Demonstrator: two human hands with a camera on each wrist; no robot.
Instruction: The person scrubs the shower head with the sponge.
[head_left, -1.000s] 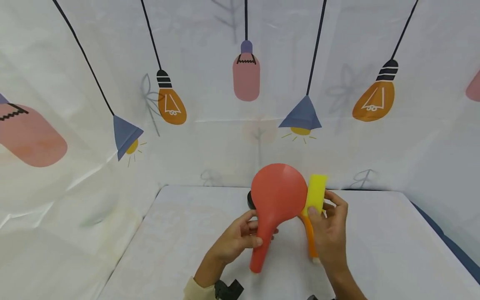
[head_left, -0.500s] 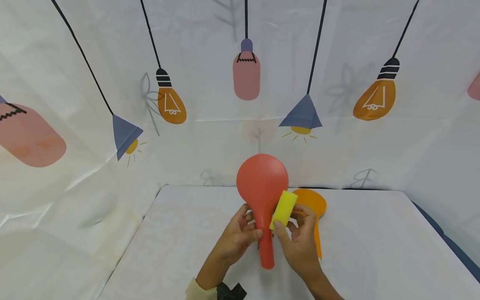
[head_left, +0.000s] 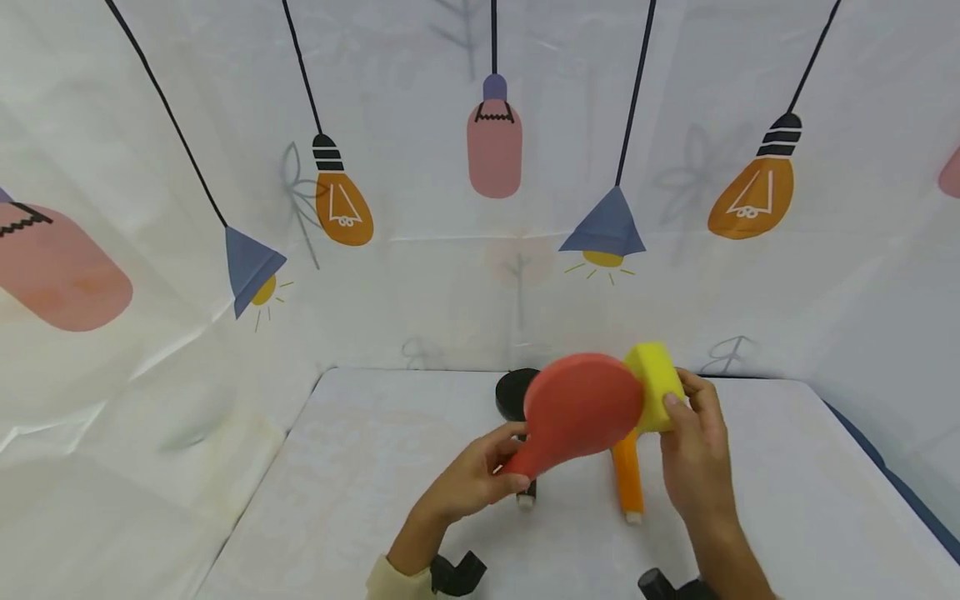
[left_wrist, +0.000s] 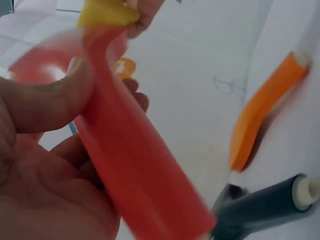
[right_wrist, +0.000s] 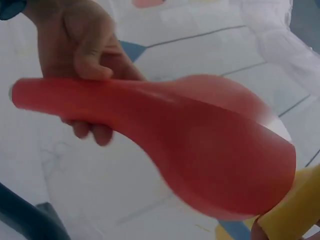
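My left hand [head_left: 467, 482] grips the handle of a large red spoon [head_left: 583, 410], thumb on top and fingertips showing beneath it in the right wrist view. The spoon's broad round bowl is tilted up and to the right, above the table. Between the thumb and fingers of my right hand [head_left: 699, 454] is a yellow sponge [head_left: 660, 390], set against the far right rim of the bowl. In the left wrist view the red handle [left_wrist: 145, 165] crosses the palm, partly blurred, and the sponge [left_wrist: 107, 12] meets the bowl at the top.
On the white table [head_left: 337, 483] behind the red spoon lie a black utensil [head_left: 513, 392] with a round head and an orange utensil [head_left: 628, 479], both with pale handle ends. A white sheet [head_left: 420, 292] printed with lamps hangs at the back.
The sponge went from beside the bowl down to the handle, then back to the bowl's right rim. The red spoon swung left and upright, then tipped right and lower, uncovering the black utensil.
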